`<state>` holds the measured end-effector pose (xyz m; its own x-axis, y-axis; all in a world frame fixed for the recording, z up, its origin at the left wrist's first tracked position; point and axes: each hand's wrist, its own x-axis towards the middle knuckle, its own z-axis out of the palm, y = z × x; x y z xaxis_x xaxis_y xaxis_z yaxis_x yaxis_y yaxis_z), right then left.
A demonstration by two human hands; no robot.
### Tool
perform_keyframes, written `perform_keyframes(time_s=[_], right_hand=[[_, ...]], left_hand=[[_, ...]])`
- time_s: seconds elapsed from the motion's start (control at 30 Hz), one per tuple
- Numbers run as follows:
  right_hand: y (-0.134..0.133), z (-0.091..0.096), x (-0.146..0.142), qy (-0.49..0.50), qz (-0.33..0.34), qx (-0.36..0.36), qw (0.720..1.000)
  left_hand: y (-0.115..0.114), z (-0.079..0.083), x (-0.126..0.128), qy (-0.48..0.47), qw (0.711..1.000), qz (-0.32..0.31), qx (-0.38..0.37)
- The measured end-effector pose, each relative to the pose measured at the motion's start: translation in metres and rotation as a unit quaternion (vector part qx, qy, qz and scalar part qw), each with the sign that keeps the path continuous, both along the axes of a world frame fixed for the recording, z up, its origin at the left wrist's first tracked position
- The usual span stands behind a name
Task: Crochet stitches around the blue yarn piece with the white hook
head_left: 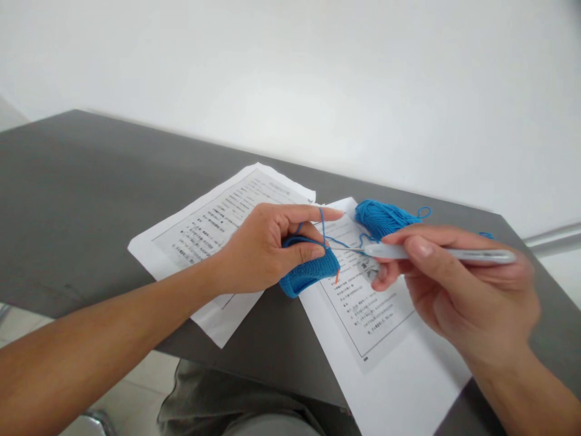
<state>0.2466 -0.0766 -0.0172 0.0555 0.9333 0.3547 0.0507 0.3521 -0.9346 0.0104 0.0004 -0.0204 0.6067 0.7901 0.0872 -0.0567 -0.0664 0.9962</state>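
We see the left hand [263,251] pinching the blue crocheted piece [313,274] between its thumb and the fingers behind it, while its forefinger points straight out with a strand of yarn [323,225] looped over it. The right hand [472,284] is curled around the hook [481,257], thumb pressed along the pale handle. The piece sits in the left grip, above the gap between the printed sheets, with the hook's thin metal shaft reaching its top edge (whether the tip is inside a stitch, we cannot tell).

We judge that the loop could slip off the forefinger if that finger drooped, leaving the strand slack. A pull at a poor angle might split the yarn, and the orange strand [337,277] hanging at the piece's corner could snag or drop out if brushed. Slack trailing toward the skein [385,219] may tangle.

Counting outward, we have two hands, one hook, one crocheted piece, one orange strand, one skein and two sheets, the left sheet [195,239] and the right sheet [354,345], on one dark table [91,206].
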Motion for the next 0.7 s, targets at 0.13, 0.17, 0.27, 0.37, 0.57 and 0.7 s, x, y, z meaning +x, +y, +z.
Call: perform_keyframes(time_s=[0.13,0.17,0.27,0.37,0.57,0.7], right_hand=[[0.01,-0.004,-0.007,0.16,0.073,-0.148,0.973],[0.011,-0.005,-0.009,0.185,0.088,-0.171,0.964],[0.011,-0.009,-0.018,0.224,0.1,-0.177,0.953],[0.009,-0.012,-0.029,0.232,0.076,-0.132,0.961],[0.006,-0.016,-0.047,0.188,0.018,-0.043,0.981],[0.004,-0.011,-0.05,0.171,-0.006,-0.016,0.985]], left_hand=[[-0.001,-0.002,0.001,-0.003,1.0,0.019,0.02],[-0.002,-0.001,0.002,0.0,0.999,0.027,0.022],[-0.005,0.0,0.003,0.004,0.998,0.059,0.02],[-0.006,0.0,0.005,-0.009,0.996,0.089,0.02],[-0.011,0.003,0.011,-0.037,0.991,0.128,-0.014],[-0.019,0.009,0.014,-0.082,0.986,0.132,-0.055]])
